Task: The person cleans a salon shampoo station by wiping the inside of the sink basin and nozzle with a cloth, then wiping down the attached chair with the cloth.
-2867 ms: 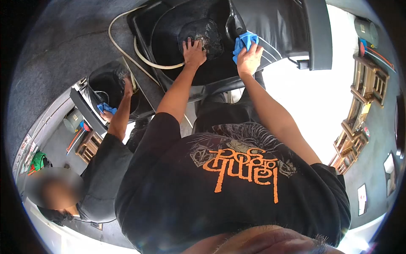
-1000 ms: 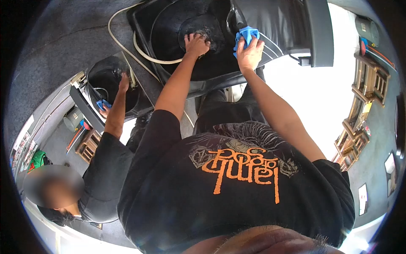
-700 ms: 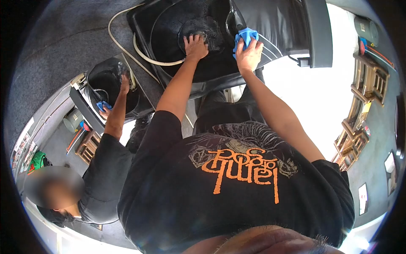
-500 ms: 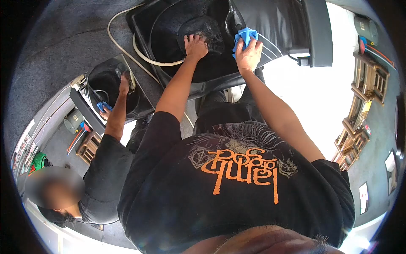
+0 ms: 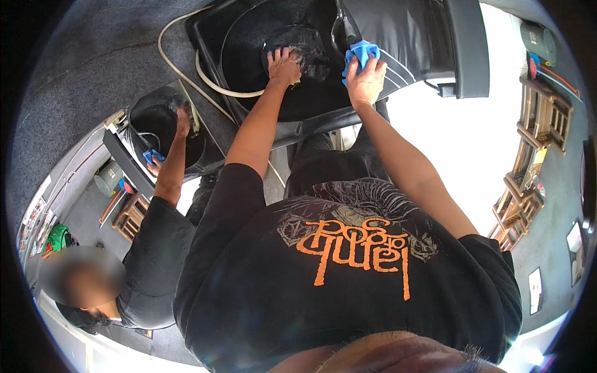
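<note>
My left hand [image 5: 284, 67] is inside a black basin [image 5: 245, 46], fingers spread near its wet bottom, where water glistens. A cream hose [image 5: 217, 89] enters the basin from the left and passes out of sight by my left wrist; its end is hidden. Bent around a bunched blue cloth [image 5: 362, 51], my right hand [image 5: 367, 81] rests at the right side of the basin, beside a black fitting [image 5: 345, 31]. A black padded seat [image 5: 407, 37] adjoins the basin on the right.
At the left, a mirror shows a reflected basin [image 5: 149, 115] and a person in a dark shirt [image 5: 155, 267]. Brown wooden furniture [image 5: 544, 118] and a grey bin [image 5: 538, 43] stand on the right. More hose [image 5: 163, 43] loops over the dark surface at the upper left.
My left hand has shifted slightly left and up inside the basin, and the wet patch looks different. My right hand stays on the blue cloth, which was higher and less flattened earlier.
</note>
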`<state>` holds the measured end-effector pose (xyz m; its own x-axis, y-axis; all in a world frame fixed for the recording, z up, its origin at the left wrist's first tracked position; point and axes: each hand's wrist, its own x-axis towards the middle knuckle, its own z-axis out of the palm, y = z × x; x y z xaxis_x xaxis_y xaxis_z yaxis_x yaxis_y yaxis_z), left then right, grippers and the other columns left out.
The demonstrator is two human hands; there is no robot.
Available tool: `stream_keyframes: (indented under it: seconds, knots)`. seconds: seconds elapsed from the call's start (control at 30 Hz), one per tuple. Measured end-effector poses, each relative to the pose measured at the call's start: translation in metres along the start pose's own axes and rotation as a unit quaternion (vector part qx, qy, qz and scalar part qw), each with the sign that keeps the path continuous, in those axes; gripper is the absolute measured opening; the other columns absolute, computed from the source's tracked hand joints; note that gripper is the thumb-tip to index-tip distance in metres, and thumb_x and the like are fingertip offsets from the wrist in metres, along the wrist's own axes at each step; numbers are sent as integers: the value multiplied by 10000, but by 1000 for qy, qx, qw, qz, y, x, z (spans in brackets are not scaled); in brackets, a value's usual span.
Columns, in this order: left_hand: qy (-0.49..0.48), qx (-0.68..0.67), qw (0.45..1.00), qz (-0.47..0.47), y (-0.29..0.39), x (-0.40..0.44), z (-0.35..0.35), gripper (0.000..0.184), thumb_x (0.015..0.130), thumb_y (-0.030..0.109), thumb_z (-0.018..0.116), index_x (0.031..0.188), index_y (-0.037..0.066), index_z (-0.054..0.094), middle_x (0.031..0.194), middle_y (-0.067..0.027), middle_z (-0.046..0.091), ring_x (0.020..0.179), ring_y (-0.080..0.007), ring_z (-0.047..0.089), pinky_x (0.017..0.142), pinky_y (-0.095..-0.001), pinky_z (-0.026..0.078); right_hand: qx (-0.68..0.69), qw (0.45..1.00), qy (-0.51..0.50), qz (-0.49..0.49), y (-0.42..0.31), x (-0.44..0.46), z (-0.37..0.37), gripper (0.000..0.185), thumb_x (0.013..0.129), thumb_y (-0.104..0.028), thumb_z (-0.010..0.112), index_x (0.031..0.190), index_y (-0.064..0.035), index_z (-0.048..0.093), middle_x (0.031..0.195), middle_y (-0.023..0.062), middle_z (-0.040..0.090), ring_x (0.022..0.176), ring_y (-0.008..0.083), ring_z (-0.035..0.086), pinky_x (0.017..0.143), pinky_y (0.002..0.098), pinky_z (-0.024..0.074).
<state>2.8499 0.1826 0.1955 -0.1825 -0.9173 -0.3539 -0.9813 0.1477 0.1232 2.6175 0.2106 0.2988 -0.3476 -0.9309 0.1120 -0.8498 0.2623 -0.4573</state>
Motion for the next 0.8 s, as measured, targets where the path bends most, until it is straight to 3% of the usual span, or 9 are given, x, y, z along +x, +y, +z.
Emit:
stream_keyframes:
  seconds: [0.03,0.17,0.27,0.3,0.43,0.5,0.6,0.8]
  knots:
    - [-59,22,998,-8,-1,-1,0,369,945,348,639,1197,97,737,1352,-79,562,1339,-292,413,1183,-550,248,1,1000,2,-2,1,0,2,463,944,-394,673,1199,-15,601,1097,219,549,1040,418,597,892,510,511]
    - [33,-96,995,24,-7,-1,-29,275,941,361,640,1072,165,781,1219,-58,595,1259,-310,466,1121,-543,302,12,1000,7,3,1,-1,5,447,926,-389,685,1189,-36,605,1114,224,555,1060,425,599,911,514,501]
    - [99,-74,991,-51,-10,-13,-23,276,936,369,635,1043,162,784,1211,-60,609,1208,-323,510,1082,-540,340,9,1000,3,2,2,-1,2,461,937,-402,674,1203,-34,598,1108,221,553,1054,421,597,904,512,504]
    - [12,-41,997,-67,-7,-20,-37,334,949,408,638,1096,130,752,1235,-85,623,1223,-334,533,1068,-539,363,5,1000,3,0,2,0,2,472,947,-411,665,1213,-28,594,1101,218,550,1046,418,596,895,510,508]
    - [-127,34,990,-54,7,-54,-31,514,980,506,593,1205,49,663,1263,-137,641,1241,-354,564,1049,-539,396,-5,1000,-3,-1,3,0,3,470,948,-412,664,1203,-23,593,1093,219,548,1043,417,594,899,510,505]
    - [-155,58,985,-42,16,-65,-27,622,994,571,552,1259,13,619,1277,-159,644,1244,-365,578,1031,-536,424,-9,1000,0,-3,2,0,5,468,948,-411,666,1196,-21,593,1088,218,547,1038,417,594,898,511,505]
    - [-123,25,991,-44,12,-71,-6,706,988,635,512,1291,3,600,1231,-178,661,1168,-387,636,976,-537,486,-1,1000,9,-10,2,0,6,462,947,-409,667,1183,-19,594,1081,217,545,1034,416,593,893,513,505]
    - [-130,-111,985,-3,-7,-53,-34,793,989,709,421,1273,-8,605,1201,-241,697,1104,-413,685,956,-548,518,10,1000,2,15,-1,-1,6,430,916,-377,690,1171,-37,621,1107,224,558,1063,428,598,915,514,496]
